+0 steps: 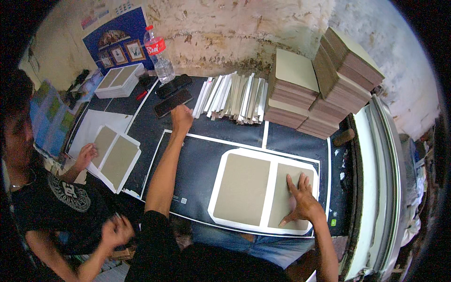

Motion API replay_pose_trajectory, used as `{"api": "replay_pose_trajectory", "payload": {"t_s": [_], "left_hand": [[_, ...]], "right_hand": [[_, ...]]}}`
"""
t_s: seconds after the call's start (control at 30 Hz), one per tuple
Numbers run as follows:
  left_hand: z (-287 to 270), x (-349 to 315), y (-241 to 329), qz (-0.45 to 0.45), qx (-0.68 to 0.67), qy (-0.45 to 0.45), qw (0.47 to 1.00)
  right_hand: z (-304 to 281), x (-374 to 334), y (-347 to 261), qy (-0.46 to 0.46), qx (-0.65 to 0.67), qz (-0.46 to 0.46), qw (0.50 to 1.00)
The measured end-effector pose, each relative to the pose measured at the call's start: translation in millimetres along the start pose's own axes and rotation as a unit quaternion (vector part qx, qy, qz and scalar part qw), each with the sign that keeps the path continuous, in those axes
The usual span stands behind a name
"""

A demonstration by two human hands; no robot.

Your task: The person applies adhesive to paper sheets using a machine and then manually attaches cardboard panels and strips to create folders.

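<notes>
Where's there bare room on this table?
Free: the dark surface between the left forearm and the white sheet, plus a narrower band between that sheet and the paper strips. Crowded: the far side, with phone, bottle, board stacks.

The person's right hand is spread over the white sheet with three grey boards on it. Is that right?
Not quite: the head view shows two grey boards, not three, on the white sheet. The right hand is indeed spread over it.
</notes>
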State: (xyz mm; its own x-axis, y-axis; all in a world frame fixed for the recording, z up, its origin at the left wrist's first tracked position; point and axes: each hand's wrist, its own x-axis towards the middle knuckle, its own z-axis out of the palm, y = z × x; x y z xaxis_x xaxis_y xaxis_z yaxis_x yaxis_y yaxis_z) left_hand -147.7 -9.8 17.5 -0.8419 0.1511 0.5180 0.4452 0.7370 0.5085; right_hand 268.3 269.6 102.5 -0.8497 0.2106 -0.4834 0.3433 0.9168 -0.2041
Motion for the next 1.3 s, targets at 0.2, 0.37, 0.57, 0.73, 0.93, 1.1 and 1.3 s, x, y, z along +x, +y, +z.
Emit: {"api": "replay_pose_trajectory", "payload": {"t_s": [0.2,0.37,0.57,0.73,0.93,1.1,1.3], "left_hand": [[0.9,-12.8,11.8,-0.045,-0.009,-0.037,0.998],[-4.0,-1.4,-5.1,-0.069,-0.035,-0.08,0.994],[-15.2,1.9,-9.7,-0.15,-0.045,-0.051,0.986],[-27.1,-0.4,2.1,-0.212,-0.03,-0.019,0.977],[-35.5,2.3,-11.8,-0.369,-0.348,-0.016,0.862],[-50.4,-26.7,19.3,-0.379,-0.563,0.016,0.735],[-121.0,-122.6,88.2,-0.272,-0.588,-0.063,0.759]], "right_hand": [[5.6,-0.7,6.9,0.01,-0.01,0.01,1.0],[8.1,2.0,6.2,0.024,-0.009,-0.013,1.0],[9.7,2.3,6.7,0.03,-0.023,-0.021,0.999],[7.9,-0.1,8.0,0.024,-0.027,-0.007,0.999],[6.3,3.2,-1.1,0.023,-0.019,-0.009,1.0],[10.4,2.6,6.9,0.032,0.004,0.004,0.999],[1.6,-36.0,8.2,0.159,0.1,-0.022,0.982]]}}
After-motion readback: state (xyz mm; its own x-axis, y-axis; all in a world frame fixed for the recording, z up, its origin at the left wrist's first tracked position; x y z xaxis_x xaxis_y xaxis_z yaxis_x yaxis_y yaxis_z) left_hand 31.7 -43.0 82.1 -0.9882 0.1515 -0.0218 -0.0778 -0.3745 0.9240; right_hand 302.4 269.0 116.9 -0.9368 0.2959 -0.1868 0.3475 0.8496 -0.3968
